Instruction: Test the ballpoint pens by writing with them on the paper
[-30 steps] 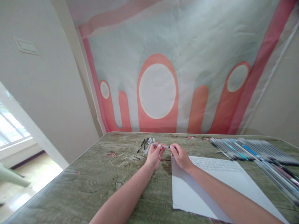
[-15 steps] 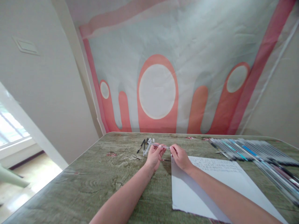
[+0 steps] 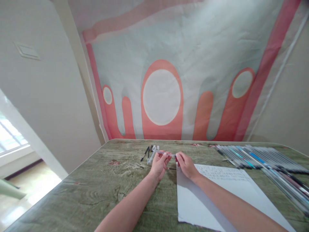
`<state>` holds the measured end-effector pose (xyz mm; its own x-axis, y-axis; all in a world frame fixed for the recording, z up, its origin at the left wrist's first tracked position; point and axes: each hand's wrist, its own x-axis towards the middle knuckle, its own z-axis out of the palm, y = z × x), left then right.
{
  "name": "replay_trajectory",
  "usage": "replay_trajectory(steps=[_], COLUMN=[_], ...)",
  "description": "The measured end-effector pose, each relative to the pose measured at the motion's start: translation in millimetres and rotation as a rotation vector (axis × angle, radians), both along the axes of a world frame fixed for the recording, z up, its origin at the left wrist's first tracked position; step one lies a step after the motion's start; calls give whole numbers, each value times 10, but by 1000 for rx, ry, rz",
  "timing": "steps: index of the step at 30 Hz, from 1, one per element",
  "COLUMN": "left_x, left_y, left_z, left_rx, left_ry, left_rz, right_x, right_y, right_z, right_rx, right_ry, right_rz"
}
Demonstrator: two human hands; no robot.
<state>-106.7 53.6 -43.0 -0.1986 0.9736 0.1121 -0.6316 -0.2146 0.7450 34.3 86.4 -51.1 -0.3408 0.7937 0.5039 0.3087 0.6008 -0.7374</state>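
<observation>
Smooth, clear plastic pen (image 3: pixel 158 151); matt paper sheet (image 3: pixel 193 206); wood-grained tabletop (image 3: pixel 96 190), softly sheened; creased, faintly glossy wall covering (image 3: pixel 193 48)

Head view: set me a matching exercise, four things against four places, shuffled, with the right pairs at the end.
Things
1. Clear pen
2. White sheet
3. Long row of pens
4. Small cluster of black and clear pieces

Places
A. On the right side of the table, beyond the paper
B. On the table, just beyond and to the left of the left hand
C. Held between the left hand and the right hand
D. Beneath the right forearm

Right pairs: 1-C, 2-D, 3-A, 4-B
</observation>
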Motion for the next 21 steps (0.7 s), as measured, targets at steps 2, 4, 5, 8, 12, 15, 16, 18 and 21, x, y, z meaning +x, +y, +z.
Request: replay_trajectory(steps=[2, 4, 5, 8, 12, 15, 16, 18, 21], left_x=[5, 8, 9, 9, -1, -5, -5, -5, -11], left_y=[1, 3, 4, 9, 25, 31, 31, 28, 29], left_z=[-1, -5, -8, -22, -40, -40, -39, -34, -31], left_rx=[-5, -7, -7, -4, -18, -28, -31, -38, -36], left_ry=[-6, -6, -3, 3, -17, -32, -34, -36, -39], left_rz=[5, 5, 2, -16, -10, 5, 7, 6, 2], right_x=[-2, -3, -3, 1, 11, 14, 14, 10, 2], right_y=[-3, -8, -9, 2, 29, 32, 29, 22, 12], right_z=[7, 18, 22, 15, -6, -2, 2, 12, 20], right_rx=[18, 54, 64, 39, -35, 6, 21, 41, 54], right_ry=[21, 21, 13, -12, 28, 45, 40, 28, 9], right_rz=[-8, -14, -13, 4, -2, -31, -38, -40, -14])
